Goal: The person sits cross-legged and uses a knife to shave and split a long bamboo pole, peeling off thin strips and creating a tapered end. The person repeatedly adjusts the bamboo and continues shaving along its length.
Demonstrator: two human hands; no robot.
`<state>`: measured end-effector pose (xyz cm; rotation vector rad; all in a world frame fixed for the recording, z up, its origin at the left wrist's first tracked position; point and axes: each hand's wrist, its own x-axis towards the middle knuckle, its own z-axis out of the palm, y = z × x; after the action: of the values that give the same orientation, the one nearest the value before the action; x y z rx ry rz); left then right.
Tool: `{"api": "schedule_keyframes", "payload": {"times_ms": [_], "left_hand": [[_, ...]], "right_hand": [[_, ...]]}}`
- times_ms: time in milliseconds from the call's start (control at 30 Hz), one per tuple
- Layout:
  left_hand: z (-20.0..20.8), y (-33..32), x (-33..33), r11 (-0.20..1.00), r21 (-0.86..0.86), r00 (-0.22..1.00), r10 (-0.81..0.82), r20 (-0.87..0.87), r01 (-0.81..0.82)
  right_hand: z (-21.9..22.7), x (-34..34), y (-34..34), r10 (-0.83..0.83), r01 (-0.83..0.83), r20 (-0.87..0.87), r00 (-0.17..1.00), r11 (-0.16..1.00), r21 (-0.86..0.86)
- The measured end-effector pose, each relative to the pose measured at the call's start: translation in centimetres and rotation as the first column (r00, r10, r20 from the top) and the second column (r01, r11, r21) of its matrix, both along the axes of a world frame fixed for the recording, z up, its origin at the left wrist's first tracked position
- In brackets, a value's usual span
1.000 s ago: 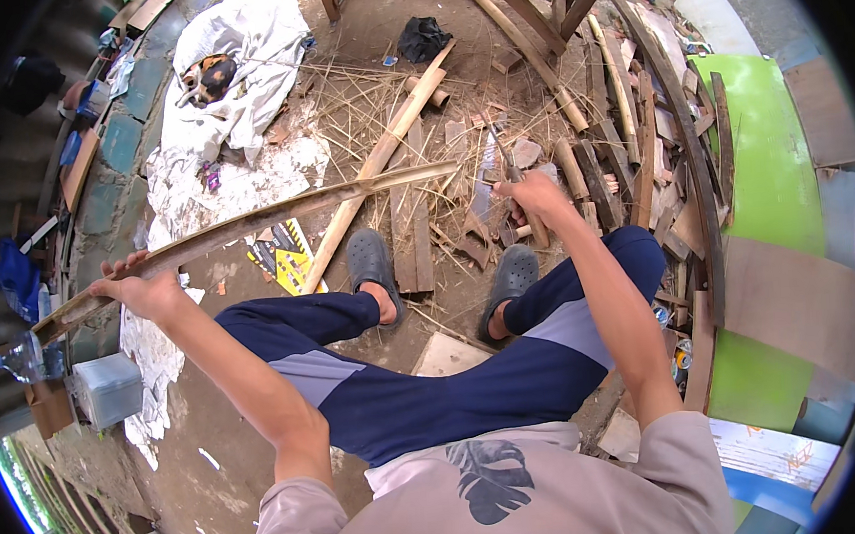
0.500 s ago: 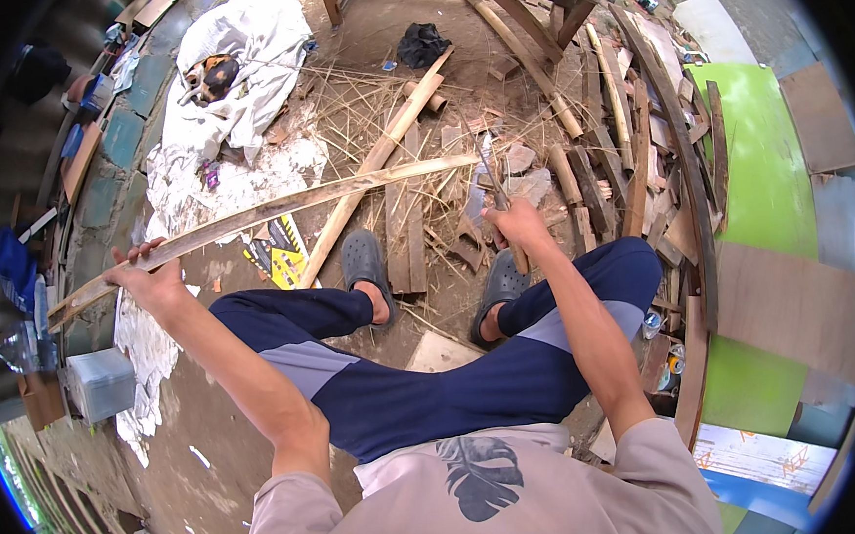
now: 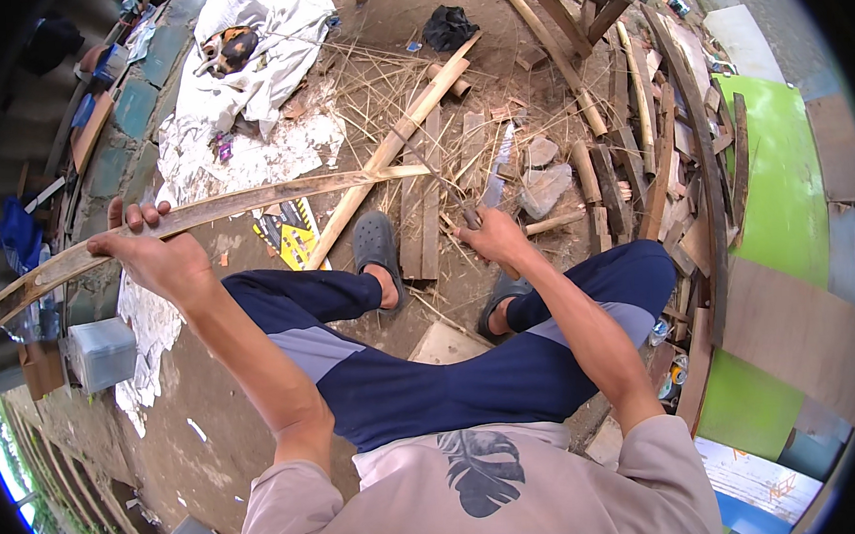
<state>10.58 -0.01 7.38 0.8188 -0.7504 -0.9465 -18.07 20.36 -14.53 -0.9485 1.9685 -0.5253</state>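
Observation:
My left hand [image 3: 152, 243] is closed round a long split bamboo strip [image 3: 276, 193], gripping it towards its left end. The strip slopes up to the right, and its pale far end lies by the blade in my other hand. My right hand [image 3: 492, 239] is wrapped round the handle of a long, thin, dark-bladed knife [image 3: 431, 166], which tilts up and to the left. Blade and strip meet or overlap in view; whether they touch I cannot tell. Beyond my right hand a hand saw [image 3: 502, 165] lies on the ground beside some stones [image 3: 546, 189].
A bamboo pole [image 3: 391, 152] and boards [image 3: 422, 209] lie ahead among loose shavings. At far left, a calico cat [image 3: 233, 49] rests on white cloth [image 3: 266, 22]. Scrap wood [image 3: 625, 137] is heaped at right, beside a green panel [image 3: 779, 177]. A clear plastic box [image 3: 108, 353] stands at left.
My left hand has drawn the bamboo strip leftward and slightly nearer. My right hand has moved left, and the knife has swung from upright to leaning left. The view has shifted a little.

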Motion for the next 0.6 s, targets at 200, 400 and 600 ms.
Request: {"api": "schedule_keyframes", "payload": {"times_ms": [200,400,600], "left_hand": [[-0.3,0.6,-2.0,0.973,-0.213,0.994,-0.071,0.078,0.086],[0.5,1.4,-3.4,0.964,-0.244,0.993,-0.087,0.080,0.104],[0.7,1.6,-4.2,0.978,-0.204,0.997,-0.018,0.080,0.034]], "right_hand": [[1.4,5.7,-0.2,0.066,-0.062,0.010,0.998,0.979,-0.197],[-1.6,7.6,-1.4,0.009,-0.003,0.049,0.999,0.991,-0.135],[-3.0,7.6,-1.9,-0.048,0.057,0.097,0.994,0.994,-0.090]]}}
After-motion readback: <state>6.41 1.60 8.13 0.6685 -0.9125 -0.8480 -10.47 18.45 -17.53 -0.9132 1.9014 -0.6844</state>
